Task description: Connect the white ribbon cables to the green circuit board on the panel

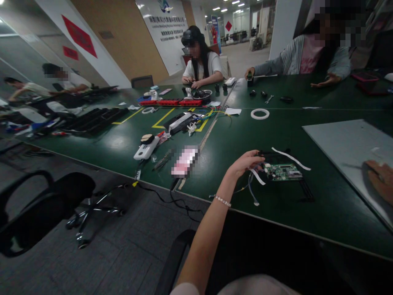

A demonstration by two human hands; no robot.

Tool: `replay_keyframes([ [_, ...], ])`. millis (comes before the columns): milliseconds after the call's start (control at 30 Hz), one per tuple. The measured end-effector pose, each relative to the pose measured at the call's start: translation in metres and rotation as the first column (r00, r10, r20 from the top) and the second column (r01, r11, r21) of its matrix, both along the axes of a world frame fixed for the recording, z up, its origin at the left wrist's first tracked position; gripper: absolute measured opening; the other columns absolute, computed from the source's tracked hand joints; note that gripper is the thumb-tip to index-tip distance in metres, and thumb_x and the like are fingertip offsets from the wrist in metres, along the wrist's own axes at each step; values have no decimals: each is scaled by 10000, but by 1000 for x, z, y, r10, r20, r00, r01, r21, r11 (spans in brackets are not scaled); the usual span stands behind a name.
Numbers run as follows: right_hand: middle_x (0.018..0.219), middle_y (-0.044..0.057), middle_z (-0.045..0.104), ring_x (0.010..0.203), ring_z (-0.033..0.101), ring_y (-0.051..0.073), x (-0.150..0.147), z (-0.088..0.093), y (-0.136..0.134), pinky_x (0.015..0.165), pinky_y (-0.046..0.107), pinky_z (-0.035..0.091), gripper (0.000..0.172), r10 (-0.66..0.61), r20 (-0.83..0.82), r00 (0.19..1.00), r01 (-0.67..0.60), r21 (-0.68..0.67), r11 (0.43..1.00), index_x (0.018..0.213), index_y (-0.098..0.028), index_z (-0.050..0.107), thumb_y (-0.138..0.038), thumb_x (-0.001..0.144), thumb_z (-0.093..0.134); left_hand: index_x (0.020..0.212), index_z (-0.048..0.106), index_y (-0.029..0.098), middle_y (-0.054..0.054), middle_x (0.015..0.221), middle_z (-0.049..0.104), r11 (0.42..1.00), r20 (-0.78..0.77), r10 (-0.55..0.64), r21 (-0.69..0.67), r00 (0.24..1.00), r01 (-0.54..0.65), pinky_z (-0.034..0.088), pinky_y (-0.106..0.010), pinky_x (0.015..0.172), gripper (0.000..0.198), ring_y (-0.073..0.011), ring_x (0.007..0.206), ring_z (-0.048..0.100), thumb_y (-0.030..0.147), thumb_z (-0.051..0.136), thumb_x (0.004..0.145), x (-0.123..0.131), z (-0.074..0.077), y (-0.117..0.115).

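My left hand (245,162) reaches over the table from below, palm down, its fingers closed at the left end of a green circuit board (284,171). Exactly what they pinch there is hard to make out. Black bars (305,191) stick out around the board. Grey cables (252,189) with a white plug hang down beside my wrist onto the tabletop. One white strip (258,177) lies near my fingers, and a longer white strip (291,159) curves behind the board. My right hand is not in view.
A grey panel (346,147) lies at right, with a blurred brown thing (382,176) over it. Left stand a pixelated phone (185,161) and a white device (146,148). A tape ring (260,114) lies behind. Co-workers sit across; one's hand (250,73) holds a small box.
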State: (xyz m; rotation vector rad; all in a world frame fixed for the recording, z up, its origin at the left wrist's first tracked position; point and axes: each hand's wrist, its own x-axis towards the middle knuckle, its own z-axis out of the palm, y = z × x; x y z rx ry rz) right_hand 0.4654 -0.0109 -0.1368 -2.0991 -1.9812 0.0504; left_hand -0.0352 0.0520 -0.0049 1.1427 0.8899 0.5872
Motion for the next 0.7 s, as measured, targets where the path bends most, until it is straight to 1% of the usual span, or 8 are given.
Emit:
replay_keyframes([
  [67,1459,113,372,1366,306,268,-18,4,-3,1150,371,225,616,80,35,996,-80,-23,997,1446,-127,375,-444,938,232,933,526,144,5,796,611,1000,25,8,10,1000,-8,380,-127,429,120,-24,498,552,168,596,839,0,2,-2],
  [133,1492,82,322,1383,279,243,-36,10,-6,1165,351,201,600,138,29,990,-138,-29,990,1462,-149,361,-439,952,238,940,536,147,5,799,613,1000,46,16,16,999,-17,387,-129,429,136,-29,503,561,175,610,829,-2,3,-4],
  [200,1512,60,284,1395,253,223,-53,17,-9,1173,349,189,588,198,21,980,-198,-32,980,1474,-171,348,-441,962,245,947,547,146,2,801,617,1000,55,29,6,998,-29,407,-136,444,145,-33,512,565,175,618,824,-5,5,-6],
  [333,1526,8,250,1400,241,196,-80,29,-14,1177,350,194,566,299,-3,954,-299,-21,954,1495,-233,313,-450,975,255,944,569,137,2,773,619,995,59,95,-30,994,-94,415,-137,455,148,-32,512,553,146,628,809,-12,12,-10],
  [433,1523,-11,254,1400,242,194,-94,35,-16,1175,372,211,557,349,-29,937,-349,-15,937,1501,-256,297,-448,979,266,960,580,132,-1,775,629,990,55,136,-37,989,-134,445,-143,495,175,-32,525,549,126,637,795,-18,17,-11],
  [567,1508,-16,288,1405,227,194,-107,39,-15,1180,393,204,549,418,-47,907,-419,-6,908,1503,-261,290,-433,982,287,983,589,120,-21,804,646,983,17,184,-15,983,-184,470,-154,536,200,-43,565,555,119,638,789,-24,19,-7],
  [700,1512,-28,275,1410,211,197,-118,43,-13,1178,417,208,546,480,-56,876,-482,-21,876,1513,-285,253,-412,983,300,936,588,122,-16,811,632,988,34,155,3,987,-155,447,-151,513,165,-41,567,558,124,645,782,-31,18,-2],
])
